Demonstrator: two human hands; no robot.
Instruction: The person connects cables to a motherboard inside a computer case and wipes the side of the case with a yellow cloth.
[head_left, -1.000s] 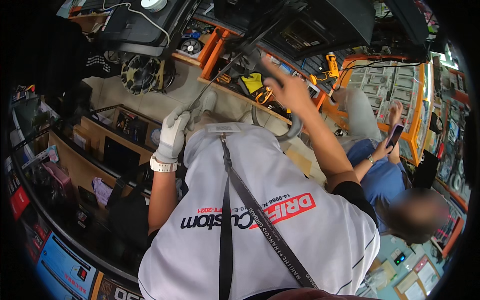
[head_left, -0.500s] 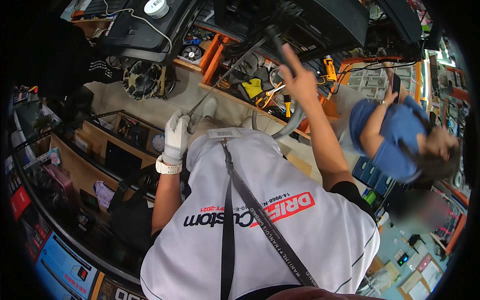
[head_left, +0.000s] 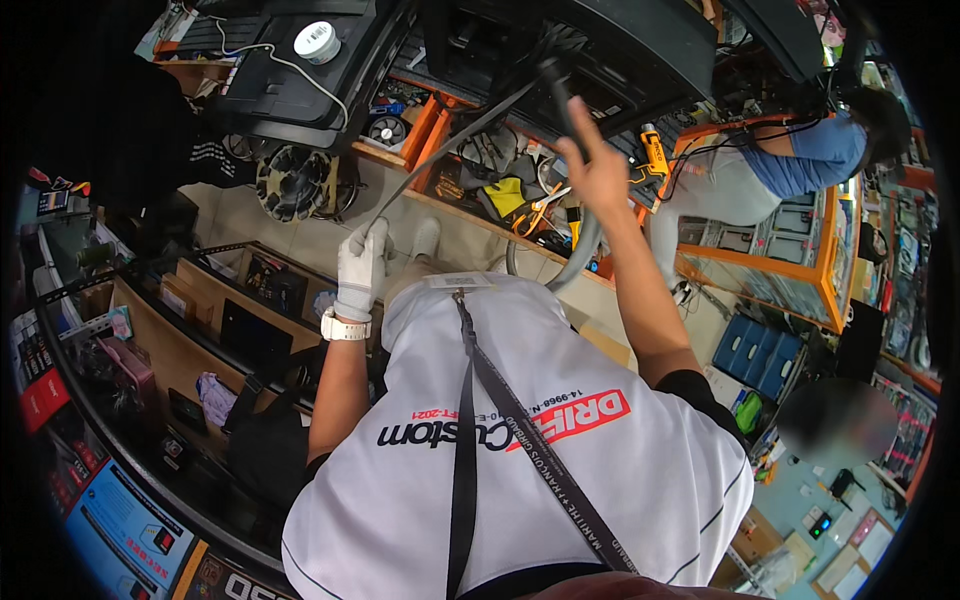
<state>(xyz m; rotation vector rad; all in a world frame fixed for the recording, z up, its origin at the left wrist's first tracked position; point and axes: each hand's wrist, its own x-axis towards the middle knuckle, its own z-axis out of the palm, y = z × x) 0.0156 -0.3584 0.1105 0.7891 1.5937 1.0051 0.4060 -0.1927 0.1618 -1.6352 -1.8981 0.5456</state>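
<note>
My left hand, in a white glove, pinches the end of a flat dark grey cable. The cable stretches up and right into a black computer case at the top. My right hand is bare and wrapped round a black nozzle, slightly blurred, with its tip by the dark cables at the case opening. A grey hose hangs below that hand, partly behind the forearm.
An orange-edged drawer holds scissors, a yellow-and-grey glove and a fan. A yellow power tool stands right. A round stool is left, shelves nearer. A person in blue bends at the right.
The person in blue has moved farther back and bends toward the display case. My left hand still holds the cable taut; the nozzle has shifted slightly. The view has moved a little.
</note>
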